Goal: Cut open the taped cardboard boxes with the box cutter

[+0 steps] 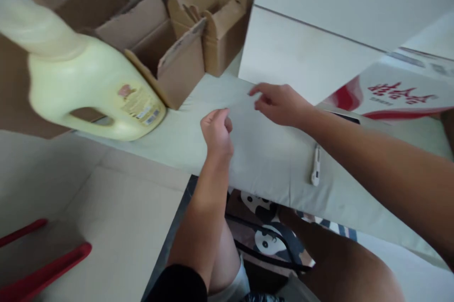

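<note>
My left hand [215,132] is raised over the pale cloth-covered tabletop [269,160], its fingers curled into a fist. Whatever it may hold is hidden. To its right is my right hand [278,103], near the white panel, fingers bent, with a gap between the index finger and thumb. Nothing shows in that gap. The two hands are apart. A white pen-like tool [316,165] lies on the cloth below my right forearm. Part of a dark flat object [344,116] shows behind that forearm.
A large pale-yellow jug [95,79] stands at the left table edge. Beside it are open cardboard boxes [186,63]. A white panel [291,51] and a red-and-white carton [397,86] rise at the back right. Red bars [53,271] are low on the left.
</note>
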`<action>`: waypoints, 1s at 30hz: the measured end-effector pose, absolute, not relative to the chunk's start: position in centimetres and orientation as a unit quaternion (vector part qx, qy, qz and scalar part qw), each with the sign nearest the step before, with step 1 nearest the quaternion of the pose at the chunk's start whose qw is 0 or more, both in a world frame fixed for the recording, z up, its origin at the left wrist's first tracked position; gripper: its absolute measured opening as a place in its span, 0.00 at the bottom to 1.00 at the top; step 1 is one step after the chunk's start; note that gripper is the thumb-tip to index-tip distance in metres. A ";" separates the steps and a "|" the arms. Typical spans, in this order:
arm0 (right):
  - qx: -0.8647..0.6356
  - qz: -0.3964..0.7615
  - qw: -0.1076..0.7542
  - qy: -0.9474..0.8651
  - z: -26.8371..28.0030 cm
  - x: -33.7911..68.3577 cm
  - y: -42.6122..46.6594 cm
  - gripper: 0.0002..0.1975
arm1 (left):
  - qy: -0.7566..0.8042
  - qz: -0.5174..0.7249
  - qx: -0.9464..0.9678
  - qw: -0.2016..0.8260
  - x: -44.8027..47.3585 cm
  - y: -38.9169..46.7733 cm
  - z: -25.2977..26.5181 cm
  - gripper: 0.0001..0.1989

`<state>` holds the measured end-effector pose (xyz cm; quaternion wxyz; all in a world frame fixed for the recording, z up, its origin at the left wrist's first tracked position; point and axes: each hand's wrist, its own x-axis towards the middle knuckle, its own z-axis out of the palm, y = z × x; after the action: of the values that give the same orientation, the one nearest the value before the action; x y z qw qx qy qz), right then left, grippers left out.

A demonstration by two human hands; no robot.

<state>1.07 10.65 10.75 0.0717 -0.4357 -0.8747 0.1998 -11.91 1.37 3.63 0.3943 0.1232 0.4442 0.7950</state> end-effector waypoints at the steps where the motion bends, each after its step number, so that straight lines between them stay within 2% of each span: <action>1: -0.394 0.186 0.076 -0.897 11.5 -2.4 10.3 0.22 | 0.446 0.799 0.113 0.386 -12.6 1.2 3.7 0.23; 5: -0.287 0.173 0.074 -0.939 13.6 -13.3 9.4 0.41 | 0.449 0.812 0.093 0.361 -14.5 0.7 4.1 0.25; 7: -0.281 0.157 0.048 -0.946 13.7 -16.2 9.6 0.39 | 0.454 0.813 0.088 0.353 -15.1 0.5 4.1 0.25; 10: -0.304 0.119 0.028 -0.945 12.9 -17.1 10.4 0.26 | 0.482 0.813 0.101 0.312 -15.7 0.5 3.6 0.25; 12: -0.326 0.102 0.051 -0.939 12.2 -15.5 11.0 0.20 | 0.515 0.821 0.131 0.210 -16.0 0.5 3.1 0.22; 16: -0.376 0.132 0.125 -0.909 11.3 -8.2 11.5 0.15 | 0.482 0.844 0.198 -0.126 -16.5 0.3 2.9 0.11; 18: -0.409 0.157 0.145 -0.887 11.3 -3.0 10.7 0.15 | 0.466 0.845 0.199 -0.170 -16.5 0.2 3.0 0.06; 21: -0.433 0.178 0.191 -0.863 11.8 5.5 7.6 0.14 | 0.514 0.836 0.189 -0.046 -16.0 0.6 2.4 0.01; 22: -0.420 0.177 0.220 -0.862 11.9 8.3 6.2 0.14 | 0.525 0.828 0.195 0.012 -15.8 1.0 2.0 0.05; 26: -0.385 0.166 0.313 -0.852 10.3 18.0 0.7 0.25 | 0.481 0.788 0.272 0.271 -13.5 3.6 -0.2 0.21; 28: -0.411 0.186 0.364 -0.815 8.2 21.0 -0.9 0.26 | 0.437 0.759 0.317 0.364 -11.6 4.8 -0.9 0.25; 30: -0.423 0.225 0.447 -0.755 5.6 22.7 -1.6 0.32 | 0.393 0.730 0.360 0.428 -9.5 5.5 -1.2 0.28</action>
<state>22.71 -1.64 5.63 0.4470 -0.4229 -0.7554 0.2252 -9.48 5.50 -1.18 0.4276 0.3605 0.3930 0.7299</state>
